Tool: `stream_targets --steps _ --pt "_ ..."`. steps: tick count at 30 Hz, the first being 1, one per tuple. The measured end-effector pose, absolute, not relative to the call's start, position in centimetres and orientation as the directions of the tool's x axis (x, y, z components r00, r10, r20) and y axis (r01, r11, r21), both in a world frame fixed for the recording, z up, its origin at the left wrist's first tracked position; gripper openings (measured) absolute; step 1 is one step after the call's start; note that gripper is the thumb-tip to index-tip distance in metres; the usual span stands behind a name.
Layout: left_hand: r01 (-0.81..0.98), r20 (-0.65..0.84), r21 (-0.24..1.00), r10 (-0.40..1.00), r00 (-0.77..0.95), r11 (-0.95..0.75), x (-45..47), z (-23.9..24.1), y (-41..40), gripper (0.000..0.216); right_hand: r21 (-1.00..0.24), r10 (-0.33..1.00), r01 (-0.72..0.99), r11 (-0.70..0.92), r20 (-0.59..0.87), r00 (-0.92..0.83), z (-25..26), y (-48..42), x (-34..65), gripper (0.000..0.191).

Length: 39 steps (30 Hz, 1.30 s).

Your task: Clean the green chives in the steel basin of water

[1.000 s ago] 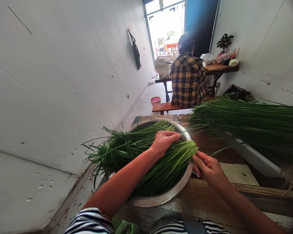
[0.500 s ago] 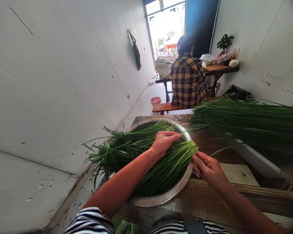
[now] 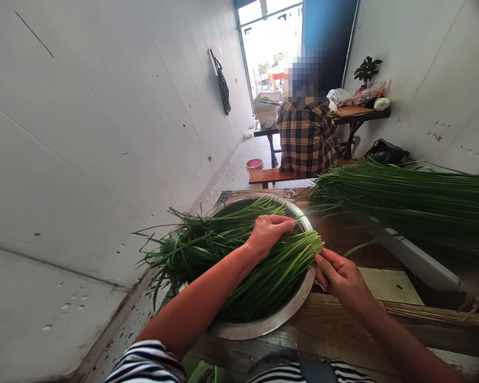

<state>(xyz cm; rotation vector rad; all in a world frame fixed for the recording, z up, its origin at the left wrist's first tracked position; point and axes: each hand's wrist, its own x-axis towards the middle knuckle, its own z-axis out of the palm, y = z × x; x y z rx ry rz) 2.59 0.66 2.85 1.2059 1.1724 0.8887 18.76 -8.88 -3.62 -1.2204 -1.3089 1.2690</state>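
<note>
A wide metal basin (image 3: 277,320) in front of me holds long garlic chives (image 3: 263,282), their leafy ends hanging over the left side. My left hand (image 3: 268,233) is over the basin, thumb and fingers pinched together; what is between them, if anything, is too small to make out. At the basin's right rim my right hand (image 3: 339,272) is closed, its fingertips at the pale cut ends of the chive bunch. One loose green leaf (image 3: 359,248) sticks out behind its fingers.
A large pile of chives (image 3: 415,191) lies to the right, above a white tray-like edge (image 3: 419,255). The basin stands on a wooden table (image 3: 343,314). Ahead, a person in a plaid shirt (image 3: 307,138) sits on a bench (image 3: 263,175), back to me. A wall (image 3: 104,133) runs along the left.
Almost nothing differs. Both hands stay in the same places over and beside the chives.
</note>
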Motion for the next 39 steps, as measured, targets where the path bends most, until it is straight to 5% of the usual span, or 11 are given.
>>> stream_targets --steps 15,24,39 --pt "0.125 -0.167 0.983 0.947 0.274 0.137 2.6 2.7 0.4 0.023 -0.996 0.996 0.090 -0.008 -0.015 -0.083 -3.1 -9.0 18.7 0.040" --pt "0.380 -0.049 0.913 0.882 0.468 -0.150 1.5 4.7 0.2 0.032 -0.997 0.996 0.072 0.007 0.000 -0.087 -2.7 -8.8 18.5 0.040" --pt "0.371 -0.080 0.922 0.877 0.474 -0.116 1.1 4.3 0.6 0.027 -0.997 0.997 0.080 -0.008 -0.015 -0.082 -2.7 -8.8 18.6 0.038"
